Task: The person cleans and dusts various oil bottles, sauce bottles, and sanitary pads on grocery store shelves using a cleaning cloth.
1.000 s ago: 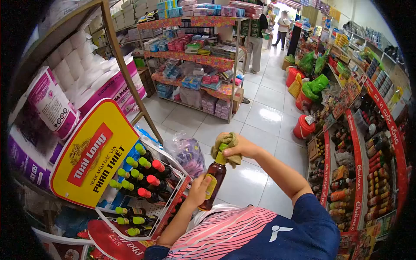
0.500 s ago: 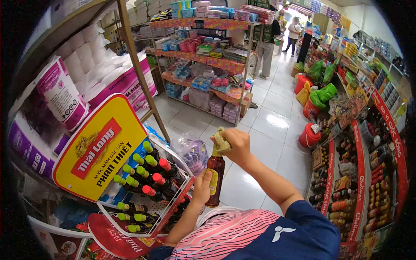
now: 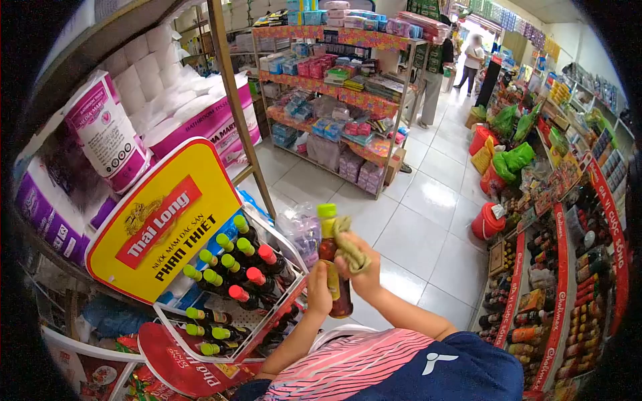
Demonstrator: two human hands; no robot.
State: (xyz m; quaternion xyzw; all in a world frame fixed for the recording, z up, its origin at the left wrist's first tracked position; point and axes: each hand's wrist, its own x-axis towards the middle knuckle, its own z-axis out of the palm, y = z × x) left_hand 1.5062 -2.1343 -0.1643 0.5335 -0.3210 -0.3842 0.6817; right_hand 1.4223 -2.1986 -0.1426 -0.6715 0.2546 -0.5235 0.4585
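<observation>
A dark red-brown bottle [image 3: 342, 305] with a green cap and a yellow label stands nearly upright in front of my body. My left hand [image 3: 319, 292] is closed round its lower part. A greenish-beige cloth [image 3: 351, 248] is gripped in my right hand [image 3: 364, 271] and lies against the right side of the bottle's upper half. Just left of my hands is a wire rack [image 3: 267, 332] of dark bottles [image 3: 235, 267] with green and red caps, under a yellow sign [image 3: 160, 224].
Paper roll packs [image 3: 107, 134] fill the shelf at the left. A shelf unit [image 3: 334, 93] with packets stands ahead. Red buckets [image 3: 488, 222] and sauce shelves [image 3: 558, 301] line the right side. Two people [image 3: 473, 61] stand far back near the doorway.
My right hand and the cloth have moved from the bottle's top down to its side, uncovering the green cap. The view has shifted slightly, moving the surroundings rightward.
</observation>
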